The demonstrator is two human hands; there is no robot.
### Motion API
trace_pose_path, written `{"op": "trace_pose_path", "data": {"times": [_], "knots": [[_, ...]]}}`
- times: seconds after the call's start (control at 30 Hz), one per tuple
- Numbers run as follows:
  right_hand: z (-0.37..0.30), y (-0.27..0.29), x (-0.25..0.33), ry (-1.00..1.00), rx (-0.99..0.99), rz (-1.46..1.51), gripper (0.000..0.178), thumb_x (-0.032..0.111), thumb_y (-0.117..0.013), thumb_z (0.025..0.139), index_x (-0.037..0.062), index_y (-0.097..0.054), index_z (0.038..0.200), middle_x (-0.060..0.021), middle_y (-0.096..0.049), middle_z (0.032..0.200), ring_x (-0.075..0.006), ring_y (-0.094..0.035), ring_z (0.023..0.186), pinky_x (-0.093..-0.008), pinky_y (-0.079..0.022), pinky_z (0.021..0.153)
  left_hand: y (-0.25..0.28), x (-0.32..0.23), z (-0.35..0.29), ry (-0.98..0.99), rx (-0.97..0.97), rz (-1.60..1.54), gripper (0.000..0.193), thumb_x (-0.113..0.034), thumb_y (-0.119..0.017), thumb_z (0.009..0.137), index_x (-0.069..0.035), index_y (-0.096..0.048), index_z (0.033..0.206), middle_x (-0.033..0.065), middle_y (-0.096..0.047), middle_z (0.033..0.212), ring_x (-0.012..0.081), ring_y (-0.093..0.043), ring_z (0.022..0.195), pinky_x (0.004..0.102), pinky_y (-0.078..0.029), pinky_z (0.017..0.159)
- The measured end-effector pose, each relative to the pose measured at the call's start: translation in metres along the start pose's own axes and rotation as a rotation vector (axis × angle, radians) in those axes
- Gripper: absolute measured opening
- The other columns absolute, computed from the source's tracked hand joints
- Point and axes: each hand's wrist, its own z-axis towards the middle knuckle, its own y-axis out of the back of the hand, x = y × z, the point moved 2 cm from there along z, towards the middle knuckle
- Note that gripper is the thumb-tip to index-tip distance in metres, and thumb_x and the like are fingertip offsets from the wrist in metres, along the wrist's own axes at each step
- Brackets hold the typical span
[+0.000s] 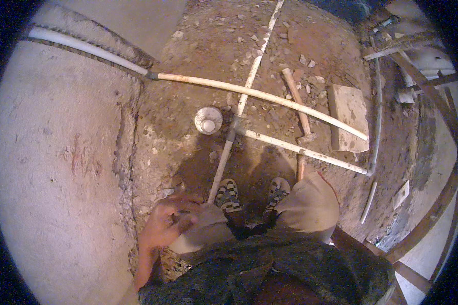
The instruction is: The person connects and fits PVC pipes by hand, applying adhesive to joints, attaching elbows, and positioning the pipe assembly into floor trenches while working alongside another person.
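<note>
My left hand (170, 221) is beside my left knee, with its fingers curled toward the thumb. A small dark spot shows between them, but I cannot make out what it is. Just ahead of that hand, a grey-white pipe (221, 170) runs along the dirt up to a grey tee fitting (234, 127). From the fitting, one white pipe (300, 150) branches off to the right and another (257, 63) continues away from me. A round white can (208, 120) stands left of the fitting. My right hand does not show.
A long cream pipe (203, 83) leaves the left wall (61, 127) and crosses over the others, its far end above a pale block (348, 107). A wooden-handled hammer (296, 96) lies beneath it. Wooden beams (427, 218) stand at right; rubble covers the dirt floor (203, 40).
</note>
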Motion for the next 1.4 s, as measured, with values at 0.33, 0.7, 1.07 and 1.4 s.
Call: {"op": "trace_pose_path", "data": {"times": [0.33, 0.7, 1.07, 1.4], "knots": [[0.006, 0.005, -0.007, -0.158, 0.123, 0.224, 0.044, 0.036, -0.054, 0.093, 0.0047, -0.058, 0.123, -0.0138, -0.065, 0.115, -0.0277, -0.065, 0.094, -0.0451, -0.052, 0.08, -0.003, -0.001, 0.0, 0.063, -0.142, -0.052, 0.013, -0.005, -0.061, 0.083, -0.002, -0.072, 0.091, 0.0163, -0.069, 0.103, 0.0316, -0.064, 0.1, 0.0394, -0.048, 0.09], [-0.041, 0.043, -0.058, -0.578, 0.413, 1.026, 0.05, 0.04, -0.052, 0.095, 0.0031, -0.057, 0.128, -0.013, -0.065, 0.121, -0.0267, -0.066, 0.099, -0.0438, -0.052, 0.086, 0.0, 0.001, 0.012, 0.058, -0.217, -0.047, 0.014, -0.009, -0.062, 0.085, -0.001, -0.073, 0.089, 0.0174, -0.069, 0.102, 0.0301, -0.066, 0.095, 0.0371, -0.05, 0.085], [-0.051, 0.059, -0.029, -0.555, 0.414, 0.847, 0.05, 0.039, -0.057, 0.093, 0.0062, -0.055, 0.131, -0.0098, -0.062, 0.127, -0.0226, -0.06, 0.115, -0.0426, -0.047, 0.099, 0.0, -0.002, 0.02, 0.042, -0.307, -0.06, 0.013, -0.007, -0.063, 0.084, 0.003, -0.071, 0.084, 0.0169, -0.071, 0.093, 0.0288, -0.068, 0.089, 0.0367, -0.052, 0.081], [-0.031, 0.121, 0.096, -0.493, 0.331, 0.803, 0.038, 0.026, -0.066, 0.086, -0.0005, -0.064, 0.113, -0.0151, -0.07, 0.099, -0.0247, -0.068, 0.087, -0.0408, -0.056, 0.081, 0.004, -0.024, 0.023, -0.121, -0.396, 0.062, 0.007, -0.008, -0.071, 0.079, -0.002, -0.07, 0.083, 0.0141, -0.071, 0.096, 0.0294, -0.068, 0.089, 0.0359, -0.054, 0.077]]}}
